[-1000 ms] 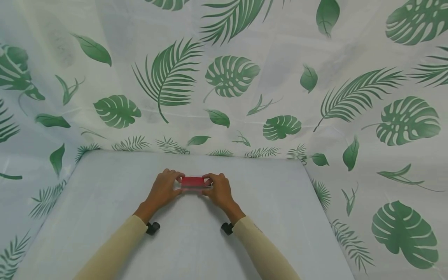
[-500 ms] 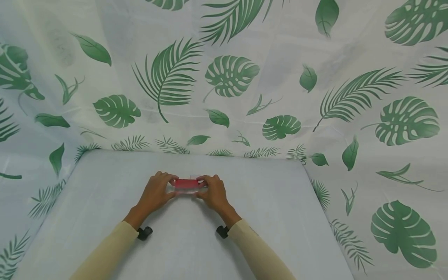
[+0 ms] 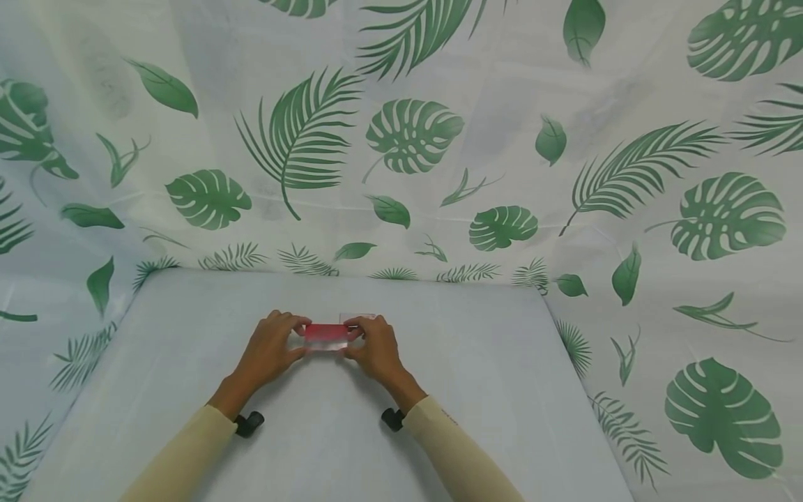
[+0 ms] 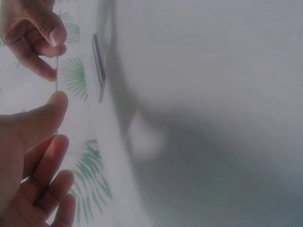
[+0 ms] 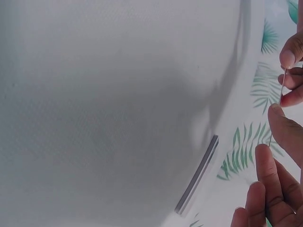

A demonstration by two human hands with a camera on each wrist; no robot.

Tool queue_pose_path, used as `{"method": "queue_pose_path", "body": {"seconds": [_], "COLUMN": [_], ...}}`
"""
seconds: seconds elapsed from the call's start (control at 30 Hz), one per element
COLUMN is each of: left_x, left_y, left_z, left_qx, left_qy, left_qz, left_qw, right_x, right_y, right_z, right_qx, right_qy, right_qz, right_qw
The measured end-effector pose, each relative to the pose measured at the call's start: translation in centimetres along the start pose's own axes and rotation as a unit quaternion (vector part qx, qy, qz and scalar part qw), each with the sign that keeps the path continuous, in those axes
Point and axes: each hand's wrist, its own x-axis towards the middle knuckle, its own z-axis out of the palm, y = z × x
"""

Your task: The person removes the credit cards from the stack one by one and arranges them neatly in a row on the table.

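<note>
Both my hands pinch a thin card [image 3: 326,337] by its short ends, above the white table. Its upper band is red and its lower part is pale and shiny. My left hand [image 3: 270,348] grips the left end between thumb and fingers; my right hand [image 3: 378,351] holds the right end the same way. Edge-on in the left wrist view, the card [image 4: 57,75] is only a thin line between the fingertips. Behind my right hand lies a flat, pale rectangular piece [image 3: 348,317], partly hidden in the head view. The right wrist view shows its dark long edge [image 5: 198,175].
The white tabletop [image 3: 464,362] reaches back to a leaf-printed sheet [image 3: 433,209] that hangs behind it and on both sides. A black wrist camera [image 3: 249,423] sits on my left wrist, another black camera [image 3: 392,419] on my right.
Both hands have moved left and slightly toward me, carrying the card. More of the flat rectangular piece behind my right hand now shows.
</note>
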Motion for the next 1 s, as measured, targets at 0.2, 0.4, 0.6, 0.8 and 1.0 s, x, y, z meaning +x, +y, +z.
{"method": "queue_pose_path", "body": {"seconds": [0.2,0.4,0.6,0.8,1.0], "left_x": [-0.5,-1.1,-1.8,-2.4,-2.9], "left_y": [-0.2,-0.5,-0.9,-1.2,-1.5], "left_z": [-0.4,-0.9,-1.4,-2.0,-2.4], "left_qx": [-0.002,0.002,-0.001,-0.008,-0.009], "left_qy": [0.007,0.009,-0.003,-0.003,0.003], "left_qz": [-0.002,-0.010,-0.028,-0.039,-0.042], "left_qw": [1.0000,0.9999,0.9996,0.9992,0.9991], "right_x": [-0.1,-0.3,-0.5,-0.5,-0.6], "right_y": [-0.4,-0.9,-1.5,-2.0,-2.7], "right_z": [0.4,0.8,1.4,2.0,2.2], "right_qx": [0.000,0.002,0.005,0.003,0.006], "right_qy": [-0.004,-0.002,-0.006,-0.009,-0.016], "right_qz": [-0.008,-0.018,-0.017,-0.015,-0.007], "right_qw": [1.0000,0.9998,0.9998,0.9998,0.9998]}}
